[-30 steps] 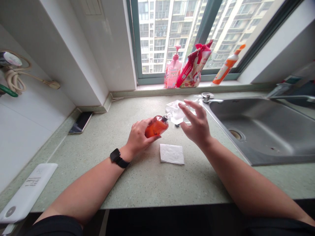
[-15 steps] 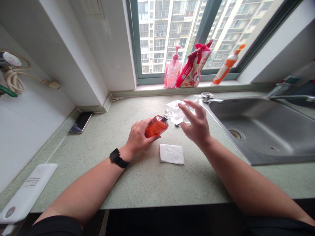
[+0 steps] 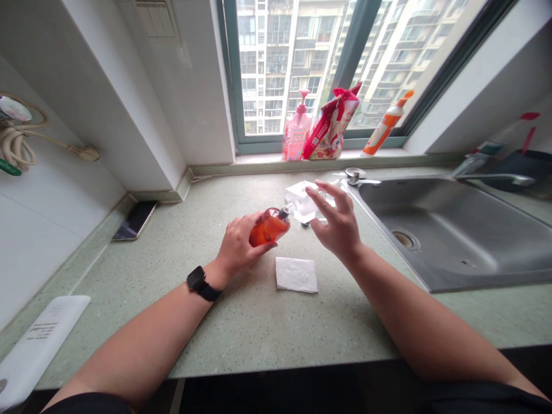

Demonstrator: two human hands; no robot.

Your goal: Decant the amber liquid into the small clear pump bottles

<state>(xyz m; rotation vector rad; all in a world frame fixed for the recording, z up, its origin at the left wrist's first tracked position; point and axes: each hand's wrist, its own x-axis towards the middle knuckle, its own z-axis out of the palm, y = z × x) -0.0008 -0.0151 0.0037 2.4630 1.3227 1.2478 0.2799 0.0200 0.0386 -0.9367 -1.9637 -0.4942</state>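
My left hand (image 3: pixel 241 244) is wrapped round a bottle of orange-red liquid (image 3: pixel 271 229), tilted with its dark threaded neck up and to the right. That neck meets the clear mouth of a see-through bottle (image 3: pixel 302 202), which lies on a slant between the thumb and fingers of my right hand (image 3: pixel 338 221). The clear bottle's far end is partly hidden by my fingers. A small black cap (image 3: pixel 305 224) lies on the counter just below it. Nearer to me is a folded white tissue (image 3: pixel 296 275), touched by neither hand.
A steel sink (image 3: pixel 420 276) is set into the speckled counter (image 3: pixel 241 333) at right, with a drain strainer (image 3: pixel 357 175) by its corner. A phone (image 3: pixel 135 220) and a white power-bank-like slab (image 3: pixel 45 342) lie at left. A pump bottle (image 3: pixel 295 135), red bag (image 3: pixel 334 126) and orange-white bottle (image 3: pixel 385 129) line the sill.
The whole view has shifted a little, so things appear slightly lower and further left. Both hands keep the same hold, and the two bottle necks remain together.
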